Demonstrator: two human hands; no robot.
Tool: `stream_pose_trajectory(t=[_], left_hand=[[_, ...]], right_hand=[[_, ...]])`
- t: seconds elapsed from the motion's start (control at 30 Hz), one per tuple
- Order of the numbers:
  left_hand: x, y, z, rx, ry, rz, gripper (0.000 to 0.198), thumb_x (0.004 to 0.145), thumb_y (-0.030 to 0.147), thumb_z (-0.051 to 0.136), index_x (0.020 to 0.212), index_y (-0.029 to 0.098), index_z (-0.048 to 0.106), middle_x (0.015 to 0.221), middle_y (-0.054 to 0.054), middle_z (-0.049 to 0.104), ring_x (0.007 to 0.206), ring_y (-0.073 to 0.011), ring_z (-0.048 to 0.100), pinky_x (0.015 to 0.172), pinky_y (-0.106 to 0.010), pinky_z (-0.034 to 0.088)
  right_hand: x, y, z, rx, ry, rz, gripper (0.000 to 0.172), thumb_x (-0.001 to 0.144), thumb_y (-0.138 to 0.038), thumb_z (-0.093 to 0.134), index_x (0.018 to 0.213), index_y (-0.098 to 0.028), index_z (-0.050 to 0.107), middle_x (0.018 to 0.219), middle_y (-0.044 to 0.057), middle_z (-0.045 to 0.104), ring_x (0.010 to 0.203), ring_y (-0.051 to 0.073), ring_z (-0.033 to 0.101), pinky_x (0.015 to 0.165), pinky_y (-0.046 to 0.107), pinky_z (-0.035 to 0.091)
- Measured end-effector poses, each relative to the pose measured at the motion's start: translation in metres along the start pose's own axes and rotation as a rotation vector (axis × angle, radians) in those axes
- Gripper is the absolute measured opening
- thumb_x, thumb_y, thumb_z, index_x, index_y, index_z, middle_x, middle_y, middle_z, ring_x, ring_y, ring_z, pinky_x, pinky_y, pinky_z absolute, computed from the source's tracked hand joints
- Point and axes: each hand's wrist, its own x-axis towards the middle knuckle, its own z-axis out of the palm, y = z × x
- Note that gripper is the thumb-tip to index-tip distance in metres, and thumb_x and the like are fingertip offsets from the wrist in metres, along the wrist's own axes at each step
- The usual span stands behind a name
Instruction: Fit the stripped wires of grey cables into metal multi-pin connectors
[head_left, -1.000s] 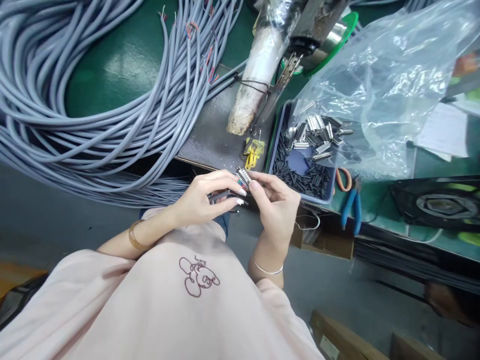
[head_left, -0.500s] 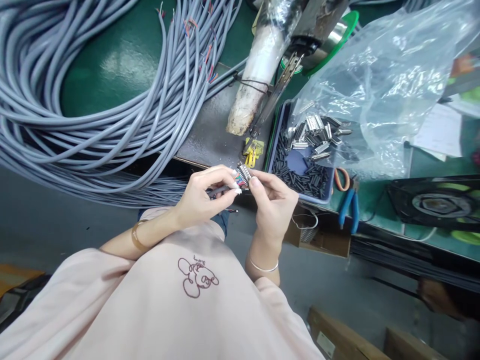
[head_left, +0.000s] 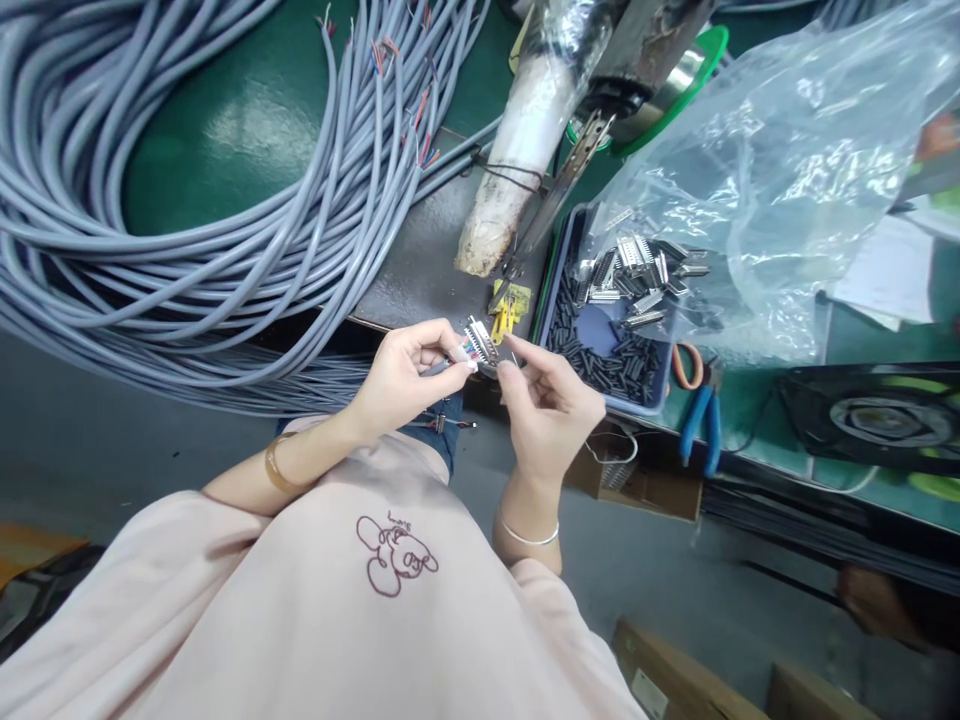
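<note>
My left hand (head_left: 412,375) is closed on a grey cable whose thin coloured wires (head_left: 471,348) run into a metal multi-pin connector (head_left: 481,339). The connector sticks out past my left fingertips, pins showing. Just right of it is my right hand (head_left: 553,400), thumb and forefinger drawn together close to the connector's end. A thin shiny sliver shows between those fingers, too small to name. Behind the connector, a yellow clip-like piece (head_left: 511,308) sits beneath the metal tip of a soldering iron-like tool (head_left: 551,195).
Grey cables (head_left: 300,250) with stripped ends cover the left of the green bench. A blue tray (head_left: 651,398) holds small black tubes and metal connectors, partly under a clear plastic bag (head_left: 757,190). Blue-handled pliers (head_left: 701,425) and a black fan (head_left: 874,415) lie to the right.
My right fingers have loosened from the connector's face and shifted slightly right. The connector has turned and moved a little left and up, still in my left hand.
</note>
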Motion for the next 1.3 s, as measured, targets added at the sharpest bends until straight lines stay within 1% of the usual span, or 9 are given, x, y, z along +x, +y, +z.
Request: stream_pose_trajectory(t=[0.17, 0.23, 0.3, 0.4, 0.5, 0.6, 0.83, 1.13, 1.3], left_hand=[[0.002, -0.001, 0.0, 0.005, -0.009, 0.001, 0.013, 0.068, 0.018, 0.069, 0.067, 0.016, 0.056, 0.069, 0.001, 0.06, 0.059, -0.0054, 0.051, 0.054, -0.017, 0.044], [0.003, -0.002, 0.0, 0.008, -0.005, -0.01, 0.013, 0.067, 0.017, 0.068, 0.066, 0.017, 0.055, 0.07, 0.001, 0.06, 0.059, -0.0052, 0.051, 0.054, -0.016, 0.044], [0.005, -0.003, -0.002, 0.011, 0.003, -0.011, 0.014, 0.066, 0.016, 0.067, 0.065, 0.017, 0.053, 0.07, 0.002, 0.059, 0.058, -0.005, 0.051, 0.053, -0.016, 0.043], [0.009, -0.004, -0.004, 0.014, 0.009, -0.005, 0.015, 0.066, 0.016, 0.066, 0.065, 0.017, 0.052, 0.068, 0.003, 0.057, 0.058, -0.0046, 0.051, 0.054, -0.016, 0.042], [0.012, -0.004, -0.005, 0.005, 0.009, -0.017, 0.016, 0.066, 0.016, 0.067, 0.065, 0.017, 0.051, 0.069, 0.003, 0.057, 0.059, -0.0045, 0.052, 0.056, -0.016, 0.043], [0.013, -0.003, -0.004, -0.005, -0.009, -0.018, 0.017, 0.067, 0.016, 0.068, 0.066, 0.017, 0.051, 0.069, 0.003, 0.058, 0.058, -0.0041, 0.052, 0.056, -0.016, 0.044], [0.014, -0.006, -0.001, -0.037, 0.019, 0.002, 0.018, 0.07, 0.014, 0.068, 0.069, 0.017, 0.05, 0.064, 0.005, 0.058, 0.047, -0.0024, 0.047, 0.044, -0.014, 0.039], [0.022, 0.001, 0.005, -0.044, 0.088, 0.028, 0.016, 0.061, 0.008, 0.064, 0.06, 0.017, 0.05, 0.059, 0.006, 0.059, 0.046, -0.0014, 0.047, 0.045, -0.013, 0.041], [0.026, 0.003, 0.007, -0.078, 0.107, -0.032, 0.015, 0.059, 0.011, 0.063, 0.058, 0.018, 0.05, 0.05, 0.008, 0.053, 0.04, -0.0014, 0.044, 0.039, -0.014, 0.034]], right_hand=[[-0.002, 0.001, -0.005, -0.103, -0.096, -0.149, 0.022, 0.093, -0.039, 0.065, 0.081, -0.025, 0.076, 0.069, -0.001, 0.074, 0.05, 0.01, 0.057, 0.048, 0.024, 0.044], [-0.003, 0.002, -0.005, -0.088, -0.006, -0.129, 0.026, 0.095, -0.041, 0.062, 0.078, -0.023, 0.072, 0.062, -0.002, 0.068, 0.043, 0.008, 0.05, 0.043, 0.024, 0.039], [-0.004, 0.004, -0.006, 0.018, 0.133, -0.113, 0.021, 0.095, -0.04, 0.06, 0.087, -0.023, 0.069, 0.056, -0.005, 0.059, 0.039, 0.008, 0.046, 0.04, 0.023, 0.035], [-0.007, 0.006, -0.006, 0.18, 0.246, -0.1, 0.014, 0.098, -0.032, 0.057, 0.11, -0.025, 0.061, 0.066, -0.006, 0.068, 0.04, 0.009, 0.055, 0.04, 0.023, 0.04], [-0.009, 0.007, -0.004, 0.092, 0.188, -0.138, 0.011, 0.098, -0.023, 0.061, 0.109, -0.026, 0.062, 0.092, -0.001, 0.08, 0.063, 0.013, 0.075, 0.055, 0.026, 0.058], [-0.008, 0.008, 0.001, -0.022, 0.072, -0.238, 0.01, 0.092, -0.018, 0.07, 0.097, -0.025, 0.066, 0.1, 0.001, 0.082, 0.089, 0.017, 0.08, 0.076, 0.028, 0.065], [0.002, 0.008, 0.016, 0.154, 0.065, -0.055, 0.011, 0.091, -0.025, 0.071, 0.083, -0.022, 0.063, 0.089, 0.001, 0.082, 0.08, 0.016, 0.08, 0.067, 0.025, 0.066], [0.008, 0.012, 0.018, 0.165, 0.084, -0.103, 0.01, 0.09, -0.022, 0.072, 0.084, -0.022, 0.064, 0.091, 0.0, 0.082, 0.081, 0.016, 0.08, 0.066, 0.023, 0.067], [0.008, 0.015, 0.016, 0.121, 0.082, -0.133, 0.004, 0.092, -0.022, 0.07, 0.09, -0.023, 0.067, 0.095, -0.001, 0.081, 0.075, 0.013, 0.079, 0.064, 0.023, 0.065]])
